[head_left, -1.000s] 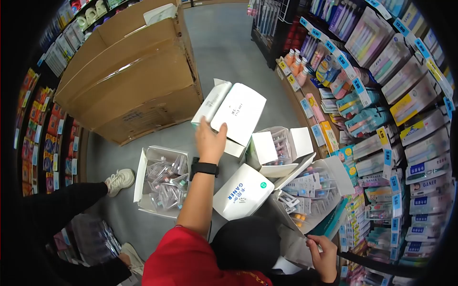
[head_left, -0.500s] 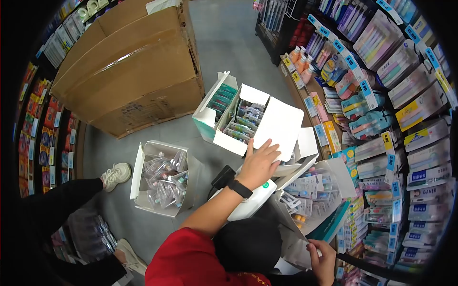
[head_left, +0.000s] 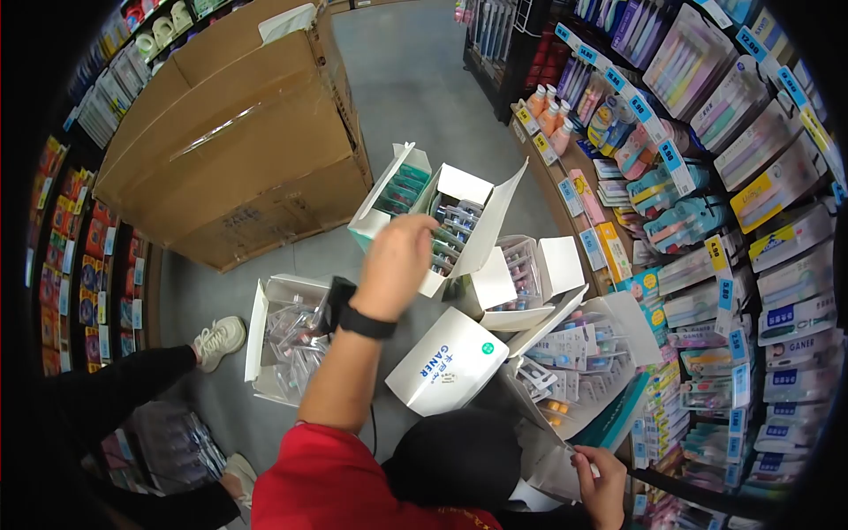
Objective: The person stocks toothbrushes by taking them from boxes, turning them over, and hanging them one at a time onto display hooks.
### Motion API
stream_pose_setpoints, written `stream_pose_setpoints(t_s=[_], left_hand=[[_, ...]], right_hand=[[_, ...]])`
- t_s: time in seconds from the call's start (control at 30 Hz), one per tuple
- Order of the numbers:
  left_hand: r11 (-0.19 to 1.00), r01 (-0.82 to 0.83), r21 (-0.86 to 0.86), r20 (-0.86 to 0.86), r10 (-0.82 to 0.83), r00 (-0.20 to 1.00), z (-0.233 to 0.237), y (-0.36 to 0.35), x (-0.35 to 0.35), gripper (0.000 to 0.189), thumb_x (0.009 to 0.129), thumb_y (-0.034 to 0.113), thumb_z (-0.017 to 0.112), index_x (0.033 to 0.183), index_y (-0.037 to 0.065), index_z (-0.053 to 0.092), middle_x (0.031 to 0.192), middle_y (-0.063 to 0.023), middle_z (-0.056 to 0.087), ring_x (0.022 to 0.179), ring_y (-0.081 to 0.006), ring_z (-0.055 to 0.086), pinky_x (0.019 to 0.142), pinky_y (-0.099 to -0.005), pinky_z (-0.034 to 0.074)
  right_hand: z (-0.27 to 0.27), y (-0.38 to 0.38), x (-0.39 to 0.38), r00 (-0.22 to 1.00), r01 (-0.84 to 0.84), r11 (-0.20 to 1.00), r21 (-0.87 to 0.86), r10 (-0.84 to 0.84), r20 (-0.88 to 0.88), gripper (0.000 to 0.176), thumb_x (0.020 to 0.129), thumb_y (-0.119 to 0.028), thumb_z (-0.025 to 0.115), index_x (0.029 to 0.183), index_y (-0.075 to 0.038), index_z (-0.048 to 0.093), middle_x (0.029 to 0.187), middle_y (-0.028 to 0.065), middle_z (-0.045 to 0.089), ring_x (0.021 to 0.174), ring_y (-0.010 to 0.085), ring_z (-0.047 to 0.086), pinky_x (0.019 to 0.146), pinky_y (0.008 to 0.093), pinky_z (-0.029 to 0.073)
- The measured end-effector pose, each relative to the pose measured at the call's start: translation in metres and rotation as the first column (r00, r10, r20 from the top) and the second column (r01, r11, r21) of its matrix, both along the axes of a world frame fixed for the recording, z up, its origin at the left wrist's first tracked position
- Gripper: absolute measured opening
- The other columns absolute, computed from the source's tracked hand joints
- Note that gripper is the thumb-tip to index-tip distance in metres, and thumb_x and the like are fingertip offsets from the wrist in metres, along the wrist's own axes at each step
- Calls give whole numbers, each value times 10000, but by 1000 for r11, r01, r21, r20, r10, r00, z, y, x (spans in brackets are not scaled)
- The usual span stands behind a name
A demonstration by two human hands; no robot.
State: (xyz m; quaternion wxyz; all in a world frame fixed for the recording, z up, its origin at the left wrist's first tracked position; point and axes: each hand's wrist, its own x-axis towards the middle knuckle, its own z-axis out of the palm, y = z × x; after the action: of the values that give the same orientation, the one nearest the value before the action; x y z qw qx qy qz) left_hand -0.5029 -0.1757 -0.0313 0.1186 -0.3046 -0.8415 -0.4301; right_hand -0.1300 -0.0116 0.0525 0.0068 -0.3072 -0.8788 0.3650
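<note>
My left hand [head_left: 397, 265], a black band and small black device [head_left: 338, 303] at its wrist, is over a white box of packaged toothbrushes [head_left: 457, 221]. Its fingers curl together at the packs; what they grip is hidden. The box's flap [head_left: 503, 216] stands raised on the right. My right hand [head_left: 602, 486] pinches the edge of a flap [head_left: 552, 452] on the open carton [head_left: 632, 331] of hanging packs at lower right. A closed white box marked GANER [head_left: 446, 362] lies between my arms. Beside it sits another open white box [head_left: 508, 305] of packs.
A large brown carton [head_left: 238, 150] stands at upper left. An open box of clear packs [head_left: 287, 340] is on the grey floor [head_left: 406, 71]. Shelves of hanging toothbrushes [head_left: 768, 256] line the right. A person's shoe [head_left: 219, 343] is at left.
My left hand has left the white flap and moved left to the toothbrush packs. That flap now stands up, uncovering another open box. My right hand stays on its flap.
</note>
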Motion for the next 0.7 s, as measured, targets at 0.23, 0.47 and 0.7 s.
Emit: stream_pose_setpoints(t_s=[0.23,0.47,0.7], left_hand=[[772,-191,-606,-178,103,979,-30,-46,-61,192,840,119,543,995,69,645,1008,-117,664,1053,-252,574,809,-503,404],[768,-226,-599,-142,176,974,-57,-84,-68,233,841,156,584,1063,98,625,833,-158,666,723,-343,645,703,-454,473],[716,-197,-670,-188,93,978,-70,-48,-86,229,792,67,548,987,117,657,842,-120,632,760,-323,652,657,-405,535]], right_hand=[[-1,2,2,999,-27,999,31,28,-35,139,883,-86,613,967,13,663,897,166,679,813,310,662,715,344,510],[-4,4,0,998,-46,998,38,48,-40,137,882,-80,612,967,15,661,900,168,677,816,310,662,713,344,508],[0,1,-1,999,-44,998,34,44,-16,139,879,-76,612,967,22,656,891,181,671,809,317,658,715,345,504]])
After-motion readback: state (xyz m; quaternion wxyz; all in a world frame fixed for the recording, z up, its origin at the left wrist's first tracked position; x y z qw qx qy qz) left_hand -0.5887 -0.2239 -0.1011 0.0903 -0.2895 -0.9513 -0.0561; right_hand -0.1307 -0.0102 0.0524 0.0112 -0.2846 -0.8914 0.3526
